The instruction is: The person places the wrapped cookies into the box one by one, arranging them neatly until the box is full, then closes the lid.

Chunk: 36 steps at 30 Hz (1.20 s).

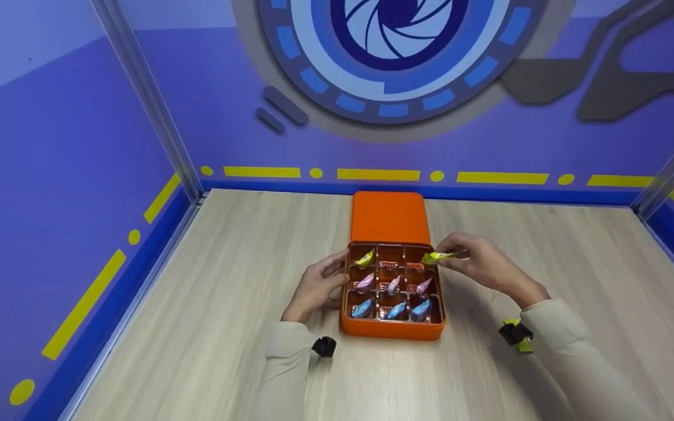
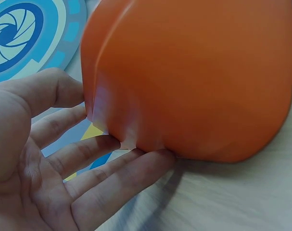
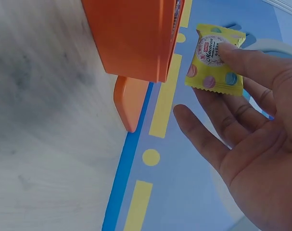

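Head view: pale wood-grain tabletop [image 1: 208, 327], bounded by purple walls; at its centre an orange rectangular tin box [image 1: 392, 327] divided into nine compartments, its flat orange lid [image 1: 389, 216] lying just behind it; blue-wrapped sweets [image 1: 396, 309] fill the near row, pink-wrapped sweets [image 1: 394, 284] the middle row, one yellow wrapped sweet [image 1: 364, 258] the far left cell; left hand [image 1: 316, 287] rests straight-fingered against the box's left wall; right hand [image 1: 480, 263] pinches a yellow wrapped candy [image 1: 437, 256] between thumb and fingers above the far right corner.
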Available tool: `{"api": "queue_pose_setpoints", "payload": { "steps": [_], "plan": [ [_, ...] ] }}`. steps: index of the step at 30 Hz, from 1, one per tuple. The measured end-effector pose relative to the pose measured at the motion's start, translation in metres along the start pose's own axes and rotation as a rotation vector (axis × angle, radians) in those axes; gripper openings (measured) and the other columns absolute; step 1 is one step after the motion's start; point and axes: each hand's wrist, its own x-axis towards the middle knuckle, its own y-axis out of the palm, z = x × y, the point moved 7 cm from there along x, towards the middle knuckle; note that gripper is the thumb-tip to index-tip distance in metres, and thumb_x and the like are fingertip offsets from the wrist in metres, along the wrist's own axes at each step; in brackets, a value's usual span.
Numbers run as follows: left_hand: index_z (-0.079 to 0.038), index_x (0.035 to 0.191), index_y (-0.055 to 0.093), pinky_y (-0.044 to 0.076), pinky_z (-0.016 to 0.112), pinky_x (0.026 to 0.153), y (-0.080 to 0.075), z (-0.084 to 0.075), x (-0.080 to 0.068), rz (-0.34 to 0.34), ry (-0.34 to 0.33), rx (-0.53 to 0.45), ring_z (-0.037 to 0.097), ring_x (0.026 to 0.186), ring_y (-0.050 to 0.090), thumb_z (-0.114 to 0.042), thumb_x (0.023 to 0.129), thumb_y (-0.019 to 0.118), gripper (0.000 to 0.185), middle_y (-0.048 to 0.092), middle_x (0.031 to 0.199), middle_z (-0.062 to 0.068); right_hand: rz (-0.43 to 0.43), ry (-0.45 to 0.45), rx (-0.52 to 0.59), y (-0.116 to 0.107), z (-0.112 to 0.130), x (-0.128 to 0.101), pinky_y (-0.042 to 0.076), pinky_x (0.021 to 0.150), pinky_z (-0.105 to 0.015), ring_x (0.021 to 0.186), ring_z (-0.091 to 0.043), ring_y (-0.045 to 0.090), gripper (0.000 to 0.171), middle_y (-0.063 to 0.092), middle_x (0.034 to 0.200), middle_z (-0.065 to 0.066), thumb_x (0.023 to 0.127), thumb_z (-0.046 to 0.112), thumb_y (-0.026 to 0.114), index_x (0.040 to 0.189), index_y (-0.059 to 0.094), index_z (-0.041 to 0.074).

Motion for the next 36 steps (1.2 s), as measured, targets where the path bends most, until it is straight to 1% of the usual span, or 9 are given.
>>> {"api": "queue_pose_setpoints", "payload": {
  "steps": [2,4,9,13,19,22,27,32,36],
  "plan": [
    [-0.013,0.156,0.056,0.062,0.051,0.081,0.000,0.001,0.000,0.001,0.000,-0.003,0.036,0.140,0.054,-0.003,0.098,0.067,0.060,0.052,0.156,0.021,0.012,-0.007,0.014,0.001,0.001,0.005,0.057,0.096,-0.055,0.101,-0.026,0.072,0.015,0.074,0.107,-0.003,0.097,0.003,0.076,0.110,0.076,0.010],
    [-0.012,0.156,0.055,0.061,0.049,0.085,0.000,0.001,0.000,0.006,0.006,0.001,0.036,0.140,0.054,-0.003,0.099,0.067,0.059,0.052,0.156,0.022,0.025,-0.015,0.027,0.003,0.002,0.010,0.057,0.097,-0.055,0.102,-0.027,0.072,0.014,0.074,0.108,-0.004,0.097,0.002,0.076,0.110,0.076,0.009],
    [-0.011,0.157,0.055,0.060,0.047,0.091,0.001,0.000,0.000,0.012,0.018,0.016,0.035,0.140,0.054,-0.004,0.098,0.067,0.060,0.053,0.156,0.021,0.057,-0.027,0.032,0.008,0.005,0.022,0.060,0.094,-0.049,0.103,-0.029,0.073,0.013,0.074,0.108,-0.006,0.098,0.000,0.075,0.109,0.075,0.007],
    [-0.010,0.156,0.055,0.060,0.050,0.091,0.001,0.000,0.001,0.010,0.018,0.013,0.035,0.141,0.053,-0.002,0.098,0.066,0.060,0.054,0.155,0.021,0.073,-0.047,0.037,0.011,0.008,0.030,0.061,0.090,-0.044,0.101,-0.028,0.073,0.013,0.074,0.106,-0.006,0.097,-0.001,0.075,0.108,0.075,0.005],
    [-0.014,0.156,0.056,0.063,0.049,0.077,0.000,0.002,0.002,0.000,-0.008,0.010,0.034,0.139,0.055,-0.002,0.097,0.066,0.061,0.055,0.154,0.019,0.111,-0.094,0.017,0.019,0.013,0.041,0.060,0.091,-0.047,0.100,-0.028,0.072,0.013,0.074,0.105,-0.007,0.096,-0.001,0.076,0.109,0.075,0.003],
    [-0.014,0.156,0.057,0.064,0.049,0.074,0.000,0.002,0.002,-0.002,-0.016,0.008,0.034,0.139,0.055,-0.002,0.098,0.066,0.061,0.055,0.155,0.018,0.122,-0.101,0.001,0.022,0.015,0.045,0.060,0.090,-0.049,0.099,-0.029,0.072,0.013,0.074,0.104,-0.008,0.096,-0.001,0.076,0.109,0.075,0.003],
    [-0.012,0.156,0.056,0.063,0.050,0.080,0.000,0.001,0.002,0.006,0.007,0.012,0.037,0.140,0.054,-0.002,0.098,0.066,0.060,0.054,0.155,0.021,0.143,-0.100,-0.025,0.028,0.018,0.053,0.060,0.087,-0.046,0.096,-0.027,0.071,0.013,0.074,0.103,-0.008,0.096,0.001,0.077,0.109,0.075,0.003],
    [-0.011,0.156,0.055,0.062,0.052,0.081,0.000,0.002,0.001,0.007,0.012,-0.003,0.038,0.139,0.054,-0.002,0.097,0.067,0.061,0.053,0.155,0.022,0.169,-0.109,-0.062,0.034,0.023,0.060,0.060,0.087,-0.047,0.095,-0.025,0.072,0.013,0.076,0.101,-0.007,0.095,0.000,0.077,0.108,0.075,0.003],
    [-0.011,0.156,0.056,0.060,0.048,0.091,0.000,0.001,0.001,0.001,0.021,0.020,0.035,0.140,0.054,-0.003,0.097,0.068,0.060,0.055,0.154,0.021,0.195,-0.121,-0.073,0.038,0.026,0.065,0.060,0.088,-0.049,0.097,-0.028,0.074,0.014,0.076,0.103,-0.009,0.096,-0.005,0.074,0.109,0.075,0.001]
  ]
}}
